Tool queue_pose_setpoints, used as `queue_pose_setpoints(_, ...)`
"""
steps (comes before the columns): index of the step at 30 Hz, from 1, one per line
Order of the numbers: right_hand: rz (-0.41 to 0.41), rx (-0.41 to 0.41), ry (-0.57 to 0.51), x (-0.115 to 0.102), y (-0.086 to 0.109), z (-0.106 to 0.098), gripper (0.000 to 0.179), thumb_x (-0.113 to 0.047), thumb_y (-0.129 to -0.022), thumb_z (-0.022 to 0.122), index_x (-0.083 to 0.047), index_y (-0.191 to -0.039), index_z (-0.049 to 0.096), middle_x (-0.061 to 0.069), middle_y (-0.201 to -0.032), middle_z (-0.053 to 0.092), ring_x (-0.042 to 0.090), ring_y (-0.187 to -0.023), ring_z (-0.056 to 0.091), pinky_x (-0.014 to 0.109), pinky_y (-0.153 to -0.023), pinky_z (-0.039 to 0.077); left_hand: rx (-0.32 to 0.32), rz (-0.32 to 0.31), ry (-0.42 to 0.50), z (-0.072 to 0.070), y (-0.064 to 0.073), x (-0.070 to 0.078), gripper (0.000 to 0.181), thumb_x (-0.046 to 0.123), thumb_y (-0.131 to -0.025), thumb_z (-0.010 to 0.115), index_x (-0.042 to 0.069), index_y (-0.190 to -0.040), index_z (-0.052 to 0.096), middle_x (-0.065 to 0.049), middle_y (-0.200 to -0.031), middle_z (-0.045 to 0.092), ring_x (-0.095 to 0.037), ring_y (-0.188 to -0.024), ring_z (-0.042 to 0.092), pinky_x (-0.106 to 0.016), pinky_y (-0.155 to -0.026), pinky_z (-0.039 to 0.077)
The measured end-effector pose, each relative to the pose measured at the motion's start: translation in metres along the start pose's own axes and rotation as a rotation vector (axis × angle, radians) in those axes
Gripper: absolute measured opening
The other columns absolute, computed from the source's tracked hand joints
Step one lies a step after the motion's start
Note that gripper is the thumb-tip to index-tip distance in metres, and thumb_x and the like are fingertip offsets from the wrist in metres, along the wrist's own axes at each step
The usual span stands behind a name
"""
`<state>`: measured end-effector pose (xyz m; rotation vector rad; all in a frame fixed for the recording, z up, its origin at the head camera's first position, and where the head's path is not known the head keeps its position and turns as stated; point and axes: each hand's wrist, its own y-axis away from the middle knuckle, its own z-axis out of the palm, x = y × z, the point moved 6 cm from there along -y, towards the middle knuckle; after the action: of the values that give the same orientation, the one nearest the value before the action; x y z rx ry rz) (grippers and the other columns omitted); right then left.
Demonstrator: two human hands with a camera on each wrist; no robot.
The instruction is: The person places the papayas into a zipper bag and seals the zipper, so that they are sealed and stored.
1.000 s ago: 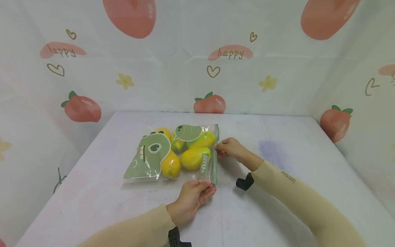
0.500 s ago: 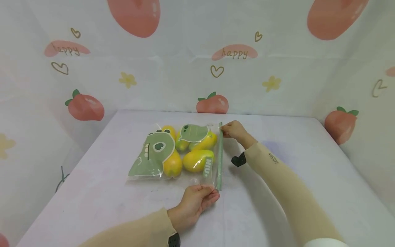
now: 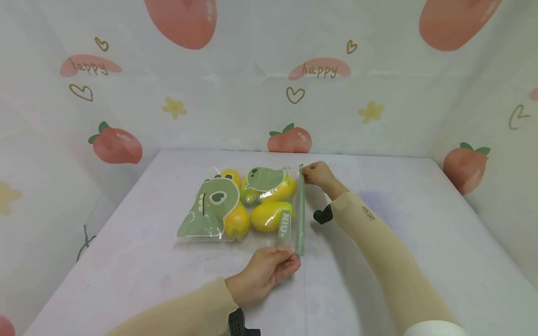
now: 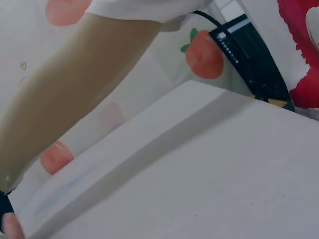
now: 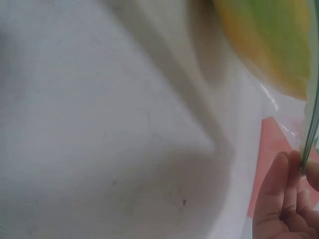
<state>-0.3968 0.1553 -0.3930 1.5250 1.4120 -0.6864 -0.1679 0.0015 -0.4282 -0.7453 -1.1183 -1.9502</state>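
Note:
A clear zip bag (image 3: 212, 200) with a green dinosaur print lies on the table, its green zip strip (image 3: 301, 214) on the right side. Several yellow-green fruits (image 3: 271, 217), shaped like mangoes or papayas, are inside it. My left hand (image 3: 265, 275) pinches the near end of the strip side, at the bag's corner. At the far end of the strip, my right hand (image 3: 320, 175) holds the other corner between thumb and fingers. The right wrist view shows that hand (image 5: 284, 204) with the strip's end between thumb and fingertips, one fruit (image 5: 274, 42) above it.
The white table (image 3: 147, 284) extends around the bag. A cloth backdrop (image 3: 235, 84) with peach prints hangs behind and at the sides. A dark cord (image 3: 85, 241) shows at the left table edge. In the left wrist view, a dark screen (image 4: 251, 57) stands beyond the table.
My right hand has moved from the middle of the zip strip to its far corner. The strip now looks straighter and stretched out. My left hand stays at the near corner.

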Motion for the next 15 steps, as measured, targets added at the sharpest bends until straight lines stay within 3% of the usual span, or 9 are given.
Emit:
queue_pose_setpoints(6, 0.009, 0.003, 0.017, 0.003, 0.000, 0.002, 0.037, -0.022, -0.101, 0.051, 0.006, -0.124, 0.058, 0.016, -0.112, 0.058, 0.020, -0.093, 0.059, 0.033, -0.092, 0.052, -0.111, -0.153, -0.004, 0.004, 0.007, -0.006, 0.028, 0.013, -0.098, 0.053, -0.006, -0.118, 0.058, -0.006, -0.089, 0.066, -0.012, -0.083, 0.067, -0.032, -0.086, 0.055)
queue_pose_setpoints(9, 0.014, 0.010, -0.002, 0.004, 0.001, 0.002, 0.036, -0.022, -0.101, 0.051, 0.006, -0.124, 0.058, 0.017, -0.113, 0.059, 0.021, -0.094, 0.060, 0.033, -0.092, 0.053, -0.202, -0.215, -0.080, 0.013, 0.015, -0.003, 0.031, 0.017, -0.098, 0.052, -0.002, -0.120, 0.060, -0.003, -0.090, 0.067, -0.011, -0.082, 0.067, -0.030, -0.081, 0.056)
queue_pose_setpoints(12, 0.018, 0.015, -0.031, 0.005, 0.001, 0.002, 0.037, -0.022, -0.101, 0.052, 0.006, -0.123, 0.058, 0.017, -0.113, 0.060, 0.019, -0.091, 0.060, 0.032, -0.090, 0.053, -0.302, -0.181, -0.236, 0.022, 0.023, 0.014, 0.033, 0.017, -0.097, 0.050, -0.002, -0.123, 0.060, -0.002, -0.092, 0.068, -0.011, -0.081, 0.068, -0.030, -0.078, 0.056)
queue_pose_setpoints(15, 0.029, 0.016, -0.047, 0.007, 0.000, 0.002, 0.036, -0.022, -0.100, 0.054, 0.006, -0.123, 0.057, 0.016, -0.113, 0.060, 0.016, -0.087, 0.060, 0.030, -0.087, 0.054, -0.357, -0.069, -0.397, 0.026, 0.026, 0.045, 0.034, 0.014, -0.098, 0.048, -0.005, -0.123, 0.059, -0.003, -0.093, 0.069, -0.012, -0.083, 0.068, -0.032, -0.079, 0.057)
